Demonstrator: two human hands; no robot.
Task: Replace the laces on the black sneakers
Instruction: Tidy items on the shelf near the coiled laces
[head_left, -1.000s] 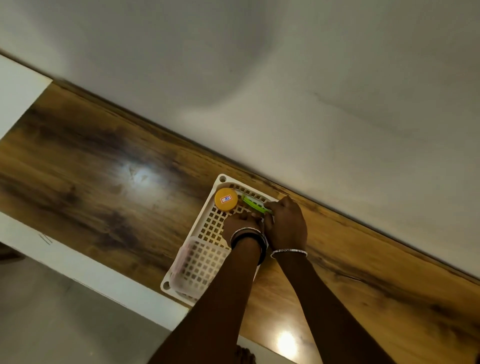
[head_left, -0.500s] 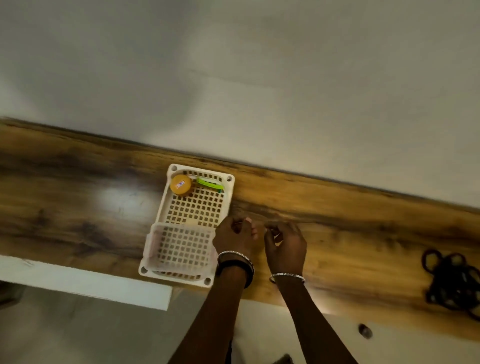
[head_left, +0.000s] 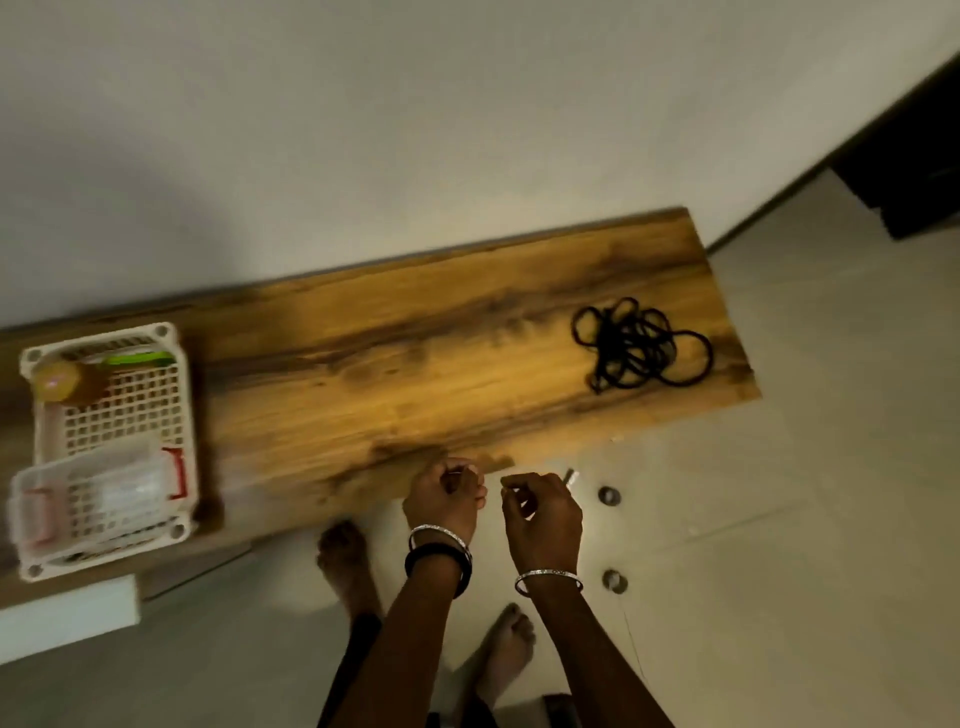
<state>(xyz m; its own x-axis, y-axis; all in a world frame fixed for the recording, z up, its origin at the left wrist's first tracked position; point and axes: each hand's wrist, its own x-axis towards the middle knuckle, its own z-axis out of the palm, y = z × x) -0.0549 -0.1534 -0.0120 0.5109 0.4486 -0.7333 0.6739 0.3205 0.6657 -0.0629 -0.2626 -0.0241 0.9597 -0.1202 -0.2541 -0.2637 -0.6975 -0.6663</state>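
Note:
A tangle of black laces (head_left: 639, 345) lies on the right end of the wooden shelf (head_left: 395, 374). No sneakers are in view. My left hand (head_left: 444, 499) and my right hand (head_left: 540, 514) hover side by side at the shelf's front edge, well left of and nearer than the laces. Both have curled fingers with thumb against fingertips. The left pinches a thin, small item with a metallic glint; the right seems to pinch its other end, but it is too fine to identify.
A white lattice basket (head_left: 182, 415) sits on the shelf's left end, holding an orange-capped jar (head_left: 57, 384), a green item (head_left: 137, 358) and a clear box (head_left: 98, 493). Bare feet (head_left: 343, 551) stand on pale tiles with two round metal fittings (head_left: 609, 495). A dark doorway (head_left: 914, 171) is far right.
Both hands came out of the basket and drew back to the shelf's front edge. The view swung right, bringing the laces and the floor into sight.

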